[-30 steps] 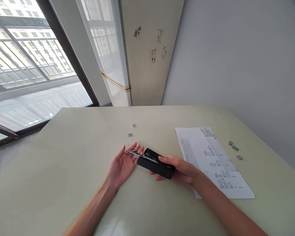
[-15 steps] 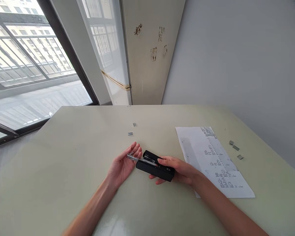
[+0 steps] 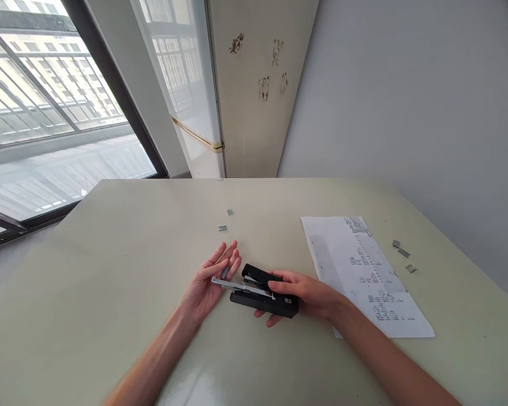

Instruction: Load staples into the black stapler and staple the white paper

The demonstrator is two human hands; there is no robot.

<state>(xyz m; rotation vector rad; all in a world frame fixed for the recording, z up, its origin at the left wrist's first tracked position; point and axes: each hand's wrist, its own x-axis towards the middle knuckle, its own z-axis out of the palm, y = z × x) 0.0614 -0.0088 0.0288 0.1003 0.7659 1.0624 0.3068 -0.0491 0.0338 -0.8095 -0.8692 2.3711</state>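
A black stapler [image 3: 265, 299] is gripped by my right hand [image 3: 294, 287], thumb on top and fingers beneath. Its top is raised and its metal staple tray sticks out to the left, over my left palm. My left hand [image 3: 207, 282] lies palm up beside the tray's end, with a small grey staple strip [image 3: 224, 273] between thumb and fingers. Two small staple pieces [image 3: 222, 228] [image 3: 230, 212] rest on the table beyond my left hand.
A printed paper sheet [image 3: 364, 276] lies on the table [image 3: 88, 282], partly under my right forearm. Several staple strips [image 3: 411, 268] are right of the sheet. Behind the table stand a fridge [image 3: 249, 129] and a wall; a window is at the left.
The stapler has tilted in my right hand, and its tray end has moved slightly left and down. My left thumb has come in toward the fingers, and the grey strip now shows there.
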